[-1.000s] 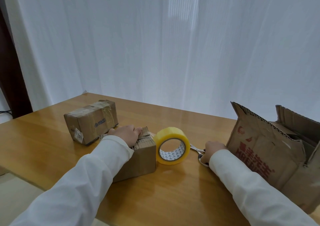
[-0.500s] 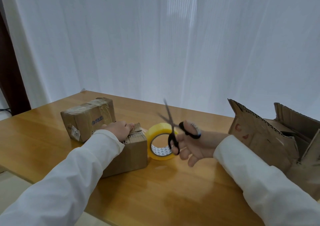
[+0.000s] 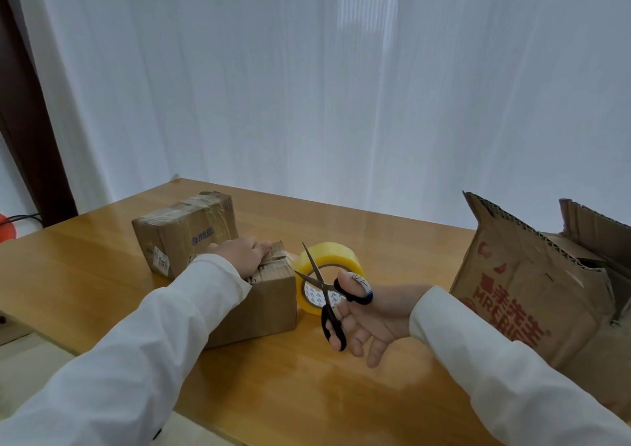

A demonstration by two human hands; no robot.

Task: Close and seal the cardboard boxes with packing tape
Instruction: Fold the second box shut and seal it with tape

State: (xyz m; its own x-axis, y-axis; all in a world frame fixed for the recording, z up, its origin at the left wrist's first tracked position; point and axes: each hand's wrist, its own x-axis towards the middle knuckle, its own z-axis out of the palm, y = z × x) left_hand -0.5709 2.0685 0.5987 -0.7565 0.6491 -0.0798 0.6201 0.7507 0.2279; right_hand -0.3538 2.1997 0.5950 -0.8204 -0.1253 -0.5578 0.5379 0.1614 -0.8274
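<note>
Cut step on the small cardboard box (image 3: 263,305), bench (image 3: 102,275) centre. Left hand (image 3: 240,258) presses its flaps flat. Right hand (image 3: 367,322) grips black scissors (image 3: 324,292), blades parted, tape roll (image 3: 329,276) just behind at 12 o'clock. Next, probably: snip tape near the box edge.

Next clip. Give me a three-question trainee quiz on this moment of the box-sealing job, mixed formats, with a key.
1. True or false: the scissors lie flat on the table.
2. The right hand holds the scissors with blades: A) open B) closed C) hidden.
3. Fill in: the left hand presses on top of the small ____, beside the yellow tape roll.

Key: 1 false, they are held up above it; 2 A; 3 cardboard box.
</note>
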